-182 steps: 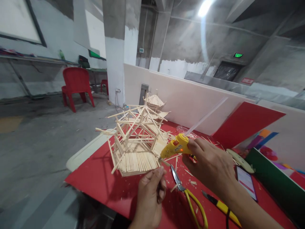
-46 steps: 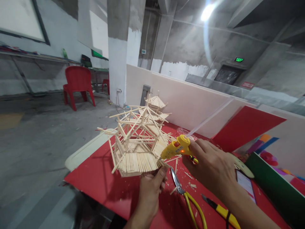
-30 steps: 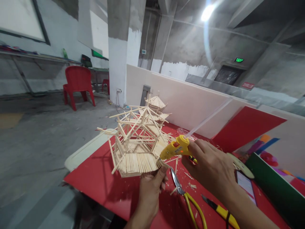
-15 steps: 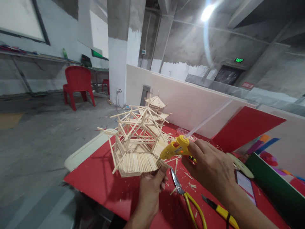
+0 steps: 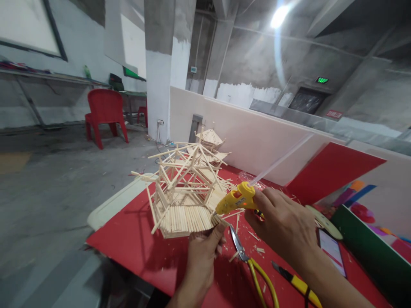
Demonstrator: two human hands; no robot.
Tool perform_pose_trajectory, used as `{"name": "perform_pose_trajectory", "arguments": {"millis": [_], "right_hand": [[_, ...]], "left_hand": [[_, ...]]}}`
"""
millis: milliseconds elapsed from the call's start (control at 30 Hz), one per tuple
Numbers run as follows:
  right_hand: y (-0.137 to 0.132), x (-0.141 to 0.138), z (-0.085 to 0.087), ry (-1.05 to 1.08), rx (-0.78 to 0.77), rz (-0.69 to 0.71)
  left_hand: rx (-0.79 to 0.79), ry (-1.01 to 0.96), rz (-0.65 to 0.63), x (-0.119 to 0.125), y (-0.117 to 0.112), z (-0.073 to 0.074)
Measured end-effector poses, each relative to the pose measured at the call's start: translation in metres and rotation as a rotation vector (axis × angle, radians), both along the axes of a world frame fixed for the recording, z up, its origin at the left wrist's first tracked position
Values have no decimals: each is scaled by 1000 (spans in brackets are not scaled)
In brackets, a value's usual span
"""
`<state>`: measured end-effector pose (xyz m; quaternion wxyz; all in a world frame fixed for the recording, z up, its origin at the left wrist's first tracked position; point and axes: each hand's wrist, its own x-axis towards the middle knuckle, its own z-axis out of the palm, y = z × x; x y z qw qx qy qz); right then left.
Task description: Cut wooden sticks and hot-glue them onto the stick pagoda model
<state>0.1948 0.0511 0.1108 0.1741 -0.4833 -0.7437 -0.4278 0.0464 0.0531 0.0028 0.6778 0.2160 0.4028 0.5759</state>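
Observation:
A pavilion model built of thin wooden sticks (image 5: pixel 188 218) stands on the red tabletop, its frame open and its near roof panel covered with sticks side by side. My left hand (image 5: pixel 204 252) is closed at the panel's lower right corner, thumb on top and fingers partly hidden below. A short pale stick end shows by the thumb; whether it is loose I cannot tell. My right hand (image 5: pixel 282 218) grips a yellow hot glue gun (image 5: pixel 236 199), a clear glue stick (image 5: pixel 279 160) jutting from its back. The nozzle meets the corner just above my left thumb.
Yellow-handled scissors (image 5: pixel 247 256) and a yellow utility knife (image 5: pixel 297 282) lie to the right among stick scraps. A phone (image 5: pixel 332 252) rests beyond my right wrist. Behind stands another stick tower (image 5: pixel 210 139), before a white partition (image 5: pixel 250 132). A red chair (image 5: pixel 105 111) is far left.

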Motion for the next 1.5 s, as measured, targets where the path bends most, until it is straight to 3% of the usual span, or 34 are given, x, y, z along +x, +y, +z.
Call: {"name": "perform_pose_trajectory", "arguments": {"millis": [800, 1133, 1500], "right_hand": [[-5, 7, 7, 14, 36, -16], [-6, 9, 7, 28, 44, 2], [-5, 11, 5, 63, 17, 11]], "left_hand": [[-10, -10, -43, -4, -2, -10], [-6, -56, -24, -6, -4, -4], [40, -26, -23, -7, -2, -10]]}}
